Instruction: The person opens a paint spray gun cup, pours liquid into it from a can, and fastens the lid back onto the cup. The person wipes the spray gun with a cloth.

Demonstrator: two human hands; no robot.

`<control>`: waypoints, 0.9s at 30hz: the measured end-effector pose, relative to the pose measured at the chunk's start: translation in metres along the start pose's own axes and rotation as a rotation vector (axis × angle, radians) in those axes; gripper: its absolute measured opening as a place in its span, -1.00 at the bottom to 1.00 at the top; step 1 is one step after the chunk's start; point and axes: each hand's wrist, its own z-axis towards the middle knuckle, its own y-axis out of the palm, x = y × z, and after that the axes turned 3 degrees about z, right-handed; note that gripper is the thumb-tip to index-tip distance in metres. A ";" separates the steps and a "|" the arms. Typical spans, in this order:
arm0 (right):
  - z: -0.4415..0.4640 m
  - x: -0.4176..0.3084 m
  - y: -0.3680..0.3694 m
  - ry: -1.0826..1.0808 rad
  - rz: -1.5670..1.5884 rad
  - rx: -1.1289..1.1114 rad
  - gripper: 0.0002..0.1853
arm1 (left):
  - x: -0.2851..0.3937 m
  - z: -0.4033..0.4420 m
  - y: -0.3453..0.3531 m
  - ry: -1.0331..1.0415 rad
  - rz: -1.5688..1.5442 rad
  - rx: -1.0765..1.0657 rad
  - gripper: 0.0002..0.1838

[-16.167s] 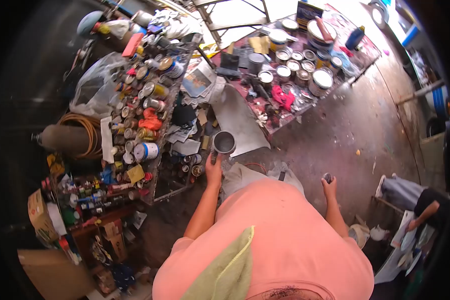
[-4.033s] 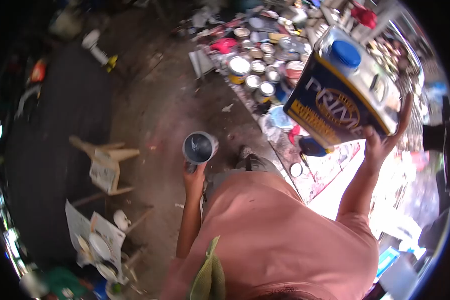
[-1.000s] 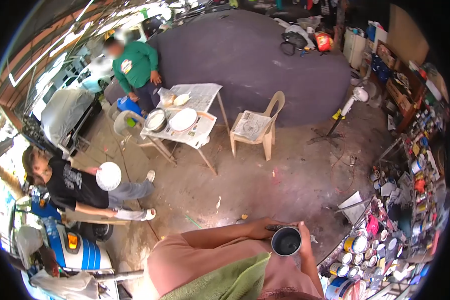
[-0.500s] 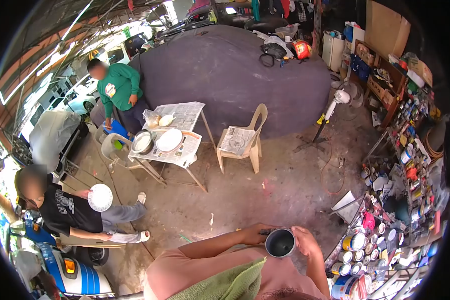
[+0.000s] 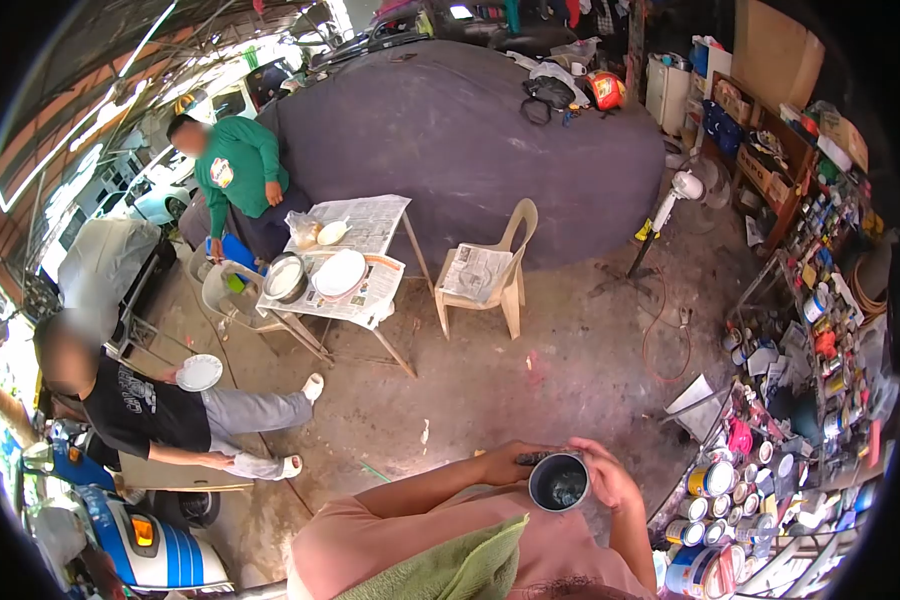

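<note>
Beside the pink cloth shirt [image 5: 425,517], the left hand [image 5: 507,465] grips the round, dark-grey cup [image 5: 558,484] by its handle; the right hand [image 5: 610,479] braces it, seemingly calling for levelness.

1. From the wearer's head, we look forward and down through one wide, round view.
2. We have the cup [image 5: 560,483] close below us, the newspaper-covered table [image 5: 378,285] farther out, the dark cover [image 5: 460,160] beyond.

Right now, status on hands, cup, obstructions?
Left hand holds cup by its handle, right hand against its side. Cup uncovered. Cans off right, clear of hands.
</note>
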 end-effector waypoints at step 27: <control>-0.060 -0.022 0.037 -0.594 -0.955 0.537 -0.78 | -0.063 0.022 0.032 -0.466 0.166 0.166 -0.38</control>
